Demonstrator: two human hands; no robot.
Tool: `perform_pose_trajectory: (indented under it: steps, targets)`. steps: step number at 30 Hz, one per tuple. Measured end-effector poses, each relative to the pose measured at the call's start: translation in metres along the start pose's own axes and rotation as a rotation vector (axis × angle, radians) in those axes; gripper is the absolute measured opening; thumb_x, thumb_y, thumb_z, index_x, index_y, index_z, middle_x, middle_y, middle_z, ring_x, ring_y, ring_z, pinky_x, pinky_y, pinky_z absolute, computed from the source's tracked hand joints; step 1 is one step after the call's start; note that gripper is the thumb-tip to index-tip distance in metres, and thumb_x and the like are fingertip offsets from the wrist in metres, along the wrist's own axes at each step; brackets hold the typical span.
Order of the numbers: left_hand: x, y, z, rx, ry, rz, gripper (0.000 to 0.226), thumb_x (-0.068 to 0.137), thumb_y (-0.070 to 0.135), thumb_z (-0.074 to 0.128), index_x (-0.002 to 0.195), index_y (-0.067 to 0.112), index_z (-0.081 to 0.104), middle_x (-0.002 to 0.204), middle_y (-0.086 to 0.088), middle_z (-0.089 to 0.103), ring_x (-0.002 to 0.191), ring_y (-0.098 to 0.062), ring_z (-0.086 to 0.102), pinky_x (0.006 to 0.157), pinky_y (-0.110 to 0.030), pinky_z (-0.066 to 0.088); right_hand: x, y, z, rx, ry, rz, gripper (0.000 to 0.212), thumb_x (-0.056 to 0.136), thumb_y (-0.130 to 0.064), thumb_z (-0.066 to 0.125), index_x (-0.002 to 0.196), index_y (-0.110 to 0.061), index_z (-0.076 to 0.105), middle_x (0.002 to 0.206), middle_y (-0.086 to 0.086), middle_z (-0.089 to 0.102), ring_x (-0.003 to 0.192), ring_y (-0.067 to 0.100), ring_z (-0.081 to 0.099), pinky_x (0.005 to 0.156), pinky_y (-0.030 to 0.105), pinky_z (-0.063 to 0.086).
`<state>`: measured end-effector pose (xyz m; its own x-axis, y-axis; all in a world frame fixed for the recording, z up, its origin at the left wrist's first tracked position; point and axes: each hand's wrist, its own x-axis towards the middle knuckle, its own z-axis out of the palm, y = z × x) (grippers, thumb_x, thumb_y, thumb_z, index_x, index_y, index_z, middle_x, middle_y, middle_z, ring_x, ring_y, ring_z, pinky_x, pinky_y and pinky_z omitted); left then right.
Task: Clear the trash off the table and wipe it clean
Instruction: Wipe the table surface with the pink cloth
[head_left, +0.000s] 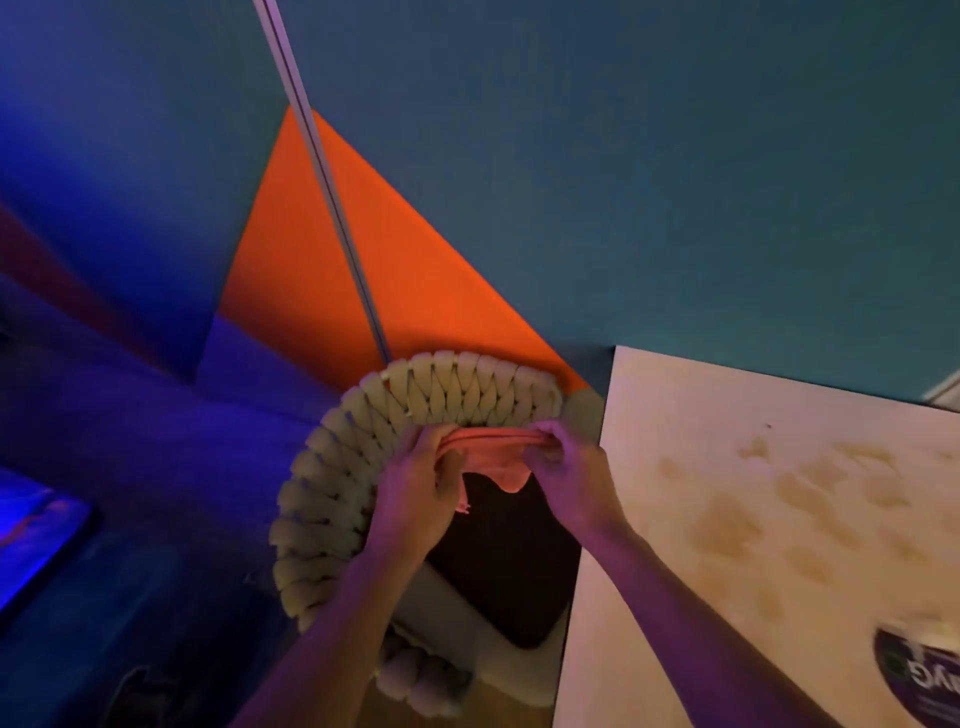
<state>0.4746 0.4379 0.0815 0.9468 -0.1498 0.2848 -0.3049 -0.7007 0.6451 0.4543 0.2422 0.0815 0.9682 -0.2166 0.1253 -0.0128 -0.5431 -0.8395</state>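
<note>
I see both my left hand (415, 488) and right hand (566, 467), fingers pinching an orange cloth (493, 457), above the braided chair (332, 499) beside the smeared tabletop (727, 493).

one head-worn view only, looking steeply down and forward from close above both hands, wide-angle with bent edges; pale table (753, 519) filling the lower right, woven chair (332, 499) at centre, walls beyond.

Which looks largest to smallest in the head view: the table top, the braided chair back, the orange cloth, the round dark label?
1. table top
2. braided chair back
3 and 4. orange cloth and round dark label: unsure, since hands cover the cloth and the frame cuts the label.
</note>
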Motion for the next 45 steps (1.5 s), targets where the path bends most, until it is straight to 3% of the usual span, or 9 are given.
perform_pose_trajectory:
  steps: [3,10,14,19,22,28,34,42,45]
  targets:
    - [-0.014,0.03,-0.02,-0.051,0.012,0.071,0.026,0.092,0.017,0.063,0.118,0.022,0.062,0.111,0.005,0.059,0.103,-0.016,0.062,0.089,-0.037,0.053,-0.029,-0.016,-0.028,0.133,0.074,0.031,0.013,0.088,-0.022,0.071,0.1,-0.021,0.069,0.091,-0.012,0.068,0.08,-0.008,0.06,0.07,0.004,0.043]
    - [-0.069,0.104,-0.044,-0.179,0.075,0.158,0.027,0.091,0.03,0.062,0.112,0.016,0.068,0.106,0.005,0.062,0.099,-0.008,0.06,0.09,-0.021,0.047,-0.107,-0.034,-0.093,0.286,0.2,0.049,0.009,0.089,-0.025,0.072,0.096,-0.02,0.069,0.084,-0.01,0.07,0.076,0.0,0.06,0.07,0.022,0.049]
    - [-0.105,0.129,-0.041,-0.232,0.038,0.138,0.028,0.093,0.033,0.062,0.114,0.016,0.068,0.108,0.007,0.063,0.101,-0.003,0.059,0.093,-0.021,0.047,-0.151,-0.034,-0.122,0.327,0.189,0.053,0.014,0.09,-0.039,0.065,0.095,-0.027,0.065,0.085,-0.017,0.067,0.08,0.004,0.06,0.07,0.032,0.051]
    - [-0.159,0.163,-0.028,-0.213,-0.006,0.116,0.021,0.093,0.024,0.069,0.113,0.016,0.07,0.104,0.015,0.067,0.096,0.027,0.05,0.084,0.003,0.034,-0.205,-0.012,-0.154,0.317,0.184,0.074,0.008,0.096,-0.029,0.063,0.099,-0.021,0.064,0.085,-0.016,0.065,0.078,-0.002,0.057,0.068,0.015,0.044]
    - [-0.188,0.172,-0.016,-0.233,-0.059,0.052,0.022,0.094,0.032,0.066,0.112,0.022,0.07,0.101,0.022,0.067,0.096,0.024,0.054,0.085,0.0,0.038,-0.235,0.008,-0.162,0.323,0.161,0.14,0.01,0.095,-0.03,0.063,0.099,-0.021,0.064,0.088,-0.007,0.067,0.077,-0.004,0.057,0.067,0.014,0.045]
    - [-0.256,0.176,0.024,-0.272,-0.159,-0.223,0.017,0.093,0.04,0.067,0.109,0.039,0.065,0.1,0.02,0.071,0.094,0.001,0.067,0.086,-0.029,0.056,-0.3,0.064,-0.17,0.275,0.062,0.287,0.005,0.094,-0.032,0.065,0.096,-0.027,0.064,0.08,-0.009,0.064,0.071,0.003,0.059,0.065,0.03,0.053]
    - [-0.309,0.174,0.054,-0.099,-0.268,-0.377,0.015,0.092,0.044,0.064,0.107,0.04,0.067,0.092,0.015,0.07,0.088,-0.01,0.069,0.077,-0.027,0.055,-0.349,0.104,-0.167,0.173,-0.046,0.383,0.007,0.095,-0.033,0.062,0.098,-0.027,0.061,0.077,-0.008,0.06,0.071,0.01,0.061,0.064,0.045,0.058]
    - [-0.331,0.148,0.097,-0.048,-0.415,-0.324,0.022,0.09,0.049,0.054,0.108,0.038,0.06,0.099,0.014,0.072,0.092,-0.009,0.068,0.082,-0.036,0.057,-0.367,0.145,-0.151,0.101,-0.121,0.559,0.013,0.095,-0.025,0.061,0.106,-0.019,0.065,0.079,-0.008,0.059,0.08,0.027,0.066,0.068,0.053,0.058]
    - [-0.329,0.144,0.112,0.028,-0.415,-0.285,0.017,0.097,0.035,0.056,0.112,0.032,0.063,0.108,0.006,0.071,0.096,-0.018,0.067,0.081,-0.034,0.054,-0.366,0.154,-0.147,0.06,-0.09,0.58,0.012,0.094,-0.021,0.061,0.104,-0.019,0.066,0.077,-0.002,0.064,0.072,0.027,0.066,0.068,0.048,0.057]
